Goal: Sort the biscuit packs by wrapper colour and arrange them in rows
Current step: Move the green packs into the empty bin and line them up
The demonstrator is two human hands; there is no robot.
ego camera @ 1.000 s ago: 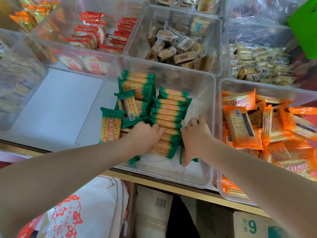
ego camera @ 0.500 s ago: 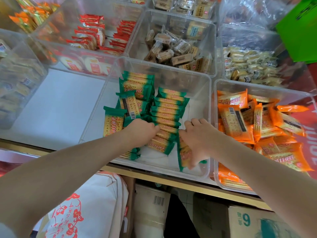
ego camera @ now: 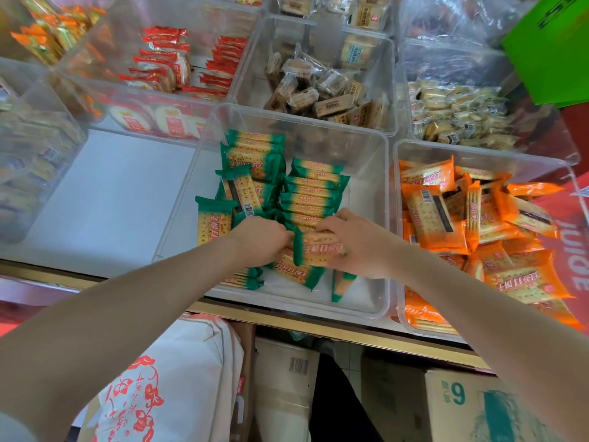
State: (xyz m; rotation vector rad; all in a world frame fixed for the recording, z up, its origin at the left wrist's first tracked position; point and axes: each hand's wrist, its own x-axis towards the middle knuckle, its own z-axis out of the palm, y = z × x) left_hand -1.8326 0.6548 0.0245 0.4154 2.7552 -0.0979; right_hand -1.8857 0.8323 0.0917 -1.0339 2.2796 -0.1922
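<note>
Head view looks down on a clear bin (ego camera: 379,218) of green-wrapped biscuit packs (ego camera: 314,189) with both hands inside it. The right hand (ego camera: 357,247) grasps one green pack (ego camera: 318,247) by its right end and holds it flat and crosswise above the near end of the right-hand row. Half a second ago that pack hung on edge beneath the same hand, near the bin's front wall; it is now raised and turned level. The left hand (ego camera: 259,240) is curled, its fingers at the held pack's left end and over the packs below; whether it actually pinches anything cannot be told. It sits in much the same place as in the earlier frames.

Two rows of green packs run away from the hands. The right row is stacked neatly, the left row is looser, with one pack (ego camera: 243,193) lying barcode-up on top and another (ego camera: 213,220) beside it to the left. One more green pack (ego camera: 341,283) stands on edge near the front wall, below the right hand.

Just right of this bin, another clear bin (ego camera: 402,317) holds orange-wrapped packs (ego camera: 428,215) in a jumble. Behind are bins of red-wrapped packs (ego camera: 159,59) and clear-wrapped biscuits (ego camera: 322,90).
</note>
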